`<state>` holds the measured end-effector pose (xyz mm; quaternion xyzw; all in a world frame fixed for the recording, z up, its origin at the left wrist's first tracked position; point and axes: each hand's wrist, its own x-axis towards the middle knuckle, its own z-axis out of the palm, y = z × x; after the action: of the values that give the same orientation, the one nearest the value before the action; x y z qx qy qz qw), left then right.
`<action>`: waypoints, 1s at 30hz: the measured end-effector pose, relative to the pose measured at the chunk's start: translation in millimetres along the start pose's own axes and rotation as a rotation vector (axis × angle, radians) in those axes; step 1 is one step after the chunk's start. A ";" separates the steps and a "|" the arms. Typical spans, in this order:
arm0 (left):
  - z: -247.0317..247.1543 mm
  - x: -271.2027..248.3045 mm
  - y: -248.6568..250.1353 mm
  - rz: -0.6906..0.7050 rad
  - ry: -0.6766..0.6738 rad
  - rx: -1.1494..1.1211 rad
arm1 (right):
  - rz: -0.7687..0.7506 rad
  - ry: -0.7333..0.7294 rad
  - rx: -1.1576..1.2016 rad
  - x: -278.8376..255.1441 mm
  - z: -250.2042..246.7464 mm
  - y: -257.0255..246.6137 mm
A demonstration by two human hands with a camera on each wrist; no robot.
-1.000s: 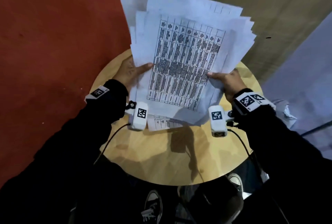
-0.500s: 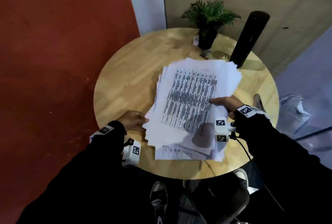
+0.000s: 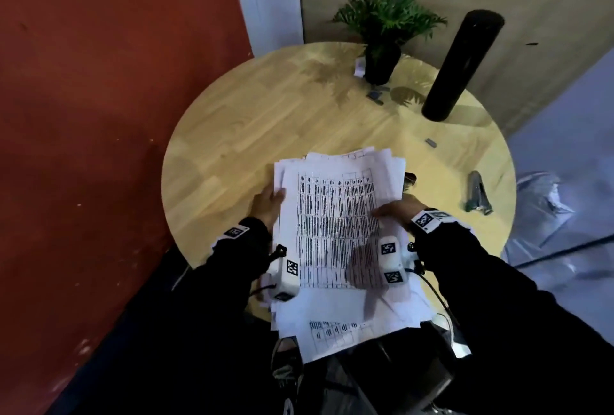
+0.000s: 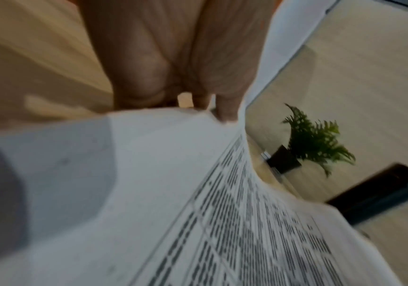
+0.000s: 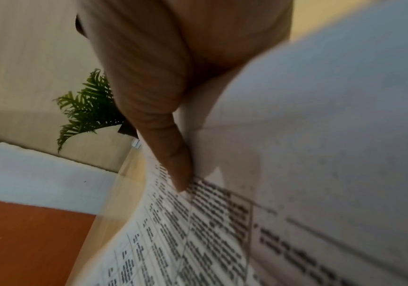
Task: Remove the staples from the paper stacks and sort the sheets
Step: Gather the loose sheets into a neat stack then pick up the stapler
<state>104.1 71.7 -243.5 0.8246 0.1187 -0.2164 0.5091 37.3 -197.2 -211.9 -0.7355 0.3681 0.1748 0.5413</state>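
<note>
Round wooden table (image 3: 239,135) in front of me, pale planks, sitting tight against the red wall (image 3: 99,115) on my left. At the far edge there's a small potted plant (image 3: 385,25), green fronds over a dark pot, with a little white tag just beside the pot. Right of it stands a tall black cylinder (image 3: 461,65), upright. Off the table's right side, crumpled clear plastic sheeting (image 3: 545,202) lies on the floor. Below the near edge I can glimpse my shoe (image 3: 285,368).
</note>
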 end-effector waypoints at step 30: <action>-60.7 -90.0 121.4 0.497 -0.054 -0.566 | -0.771 -0.028 0.606 -98.5 -47.0 -82.5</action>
<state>90.0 73.0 -81.3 0.6490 -0.0433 -0.0665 0.7566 25.2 -194.2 -75.7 -0.6252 0.0957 -0.1433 0.7612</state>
